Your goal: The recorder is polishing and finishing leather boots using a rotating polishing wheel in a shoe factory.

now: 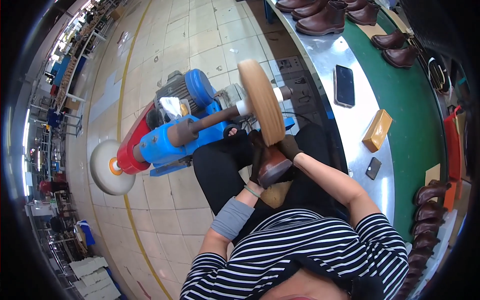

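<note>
A brown leather boot (273, 165) is held between my knees, its toe end toward me and its other end up under the tan polishing wheel (263, 107). My left hand (256, 156), in a dark glove, wraps round the boot's left side. On the other side my right hand (288, 146), gloved too, grips the boot close to the wheel's lower rim. The wheel hides part of the boot, and whether they touch is hard to see. A steel shaft (215, 119) carries the wheel from the blue and red machine (162, 145).
A white wheel (111, 166) sits at the machine's far left end. To my right, a metal-edged green bench (419, 120) bears a phone (344, 86), a yellow block (377, 131), a small dark block (373, 168) and several brown boots (321, 20). More boots (428, 215) line the lower right.
</note>
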### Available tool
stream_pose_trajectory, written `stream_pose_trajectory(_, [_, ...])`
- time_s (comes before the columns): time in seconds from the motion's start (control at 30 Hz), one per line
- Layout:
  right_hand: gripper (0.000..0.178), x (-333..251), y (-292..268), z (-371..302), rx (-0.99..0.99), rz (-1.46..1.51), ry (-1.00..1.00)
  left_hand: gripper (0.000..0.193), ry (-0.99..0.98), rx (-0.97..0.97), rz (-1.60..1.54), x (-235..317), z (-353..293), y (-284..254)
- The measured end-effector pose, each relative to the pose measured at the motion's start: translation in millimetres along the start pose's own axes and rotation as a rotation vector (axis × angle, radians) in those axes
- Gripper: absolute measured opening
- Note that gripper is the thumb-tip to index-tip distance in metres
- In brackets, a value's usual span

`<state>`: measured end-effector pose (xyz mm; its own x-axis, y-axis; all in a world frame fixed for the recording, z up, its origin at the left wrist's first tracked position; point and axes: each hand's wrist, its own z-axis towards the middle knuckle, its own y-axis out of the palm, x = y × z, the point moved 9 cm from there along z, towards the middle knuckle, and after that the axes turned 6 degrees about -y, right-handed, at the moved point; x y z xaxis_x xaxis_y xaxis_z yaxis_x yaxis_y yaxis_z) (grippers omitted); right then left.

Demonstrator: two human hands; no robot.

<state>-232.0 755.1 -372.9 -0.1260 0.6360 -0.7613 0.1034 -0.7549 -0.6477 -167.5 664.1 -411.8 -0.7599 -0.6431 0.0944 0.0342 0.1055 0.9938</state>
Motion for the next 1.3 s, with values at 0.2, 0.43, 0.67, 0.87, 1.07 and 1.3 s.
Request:
stream_pose_trajectory(0.2, [0.024,-28.9,4.9,-53.6,-0.015,0.36,-0.001,0.04,-0.034,0.617,0.195,-13.0,-45.4,-2.2])
stream_pose_trajectory(0.43, [0.036,37.5,-59.0,-52.3,0.271,0.564,0.17,0.039,-0.042,0.672,0.115,-17.7,-46.7,34.4])
stream_pose_trajectory(0.67, [0.054,60.8,-2.9,9.3,-0.088,1.426,0.485,0.04,0.21,0.705,0.244,17.3,5.4,24.0])
stream_pose_trajectory(0.87, [0.065,58.1,4.1,44.7,-0.002,1.261,0.58,0.039,0.402,0.653,0.417,47.5,14.6,20.6])
stream_pose_trajectory(1.07, [0.083,70.3,25.8,44.1,-0.029,1.251,0.578,0.039,0.308,0.728,0.253,43.6,-0.7,-14.0])
stream_pose_trajectory(1.3, [0.093,107.8,38.5,61.4,0.027,1.202,0.605,0.038,0.3,0.615,0.472,63.6,14.5,-5.1])
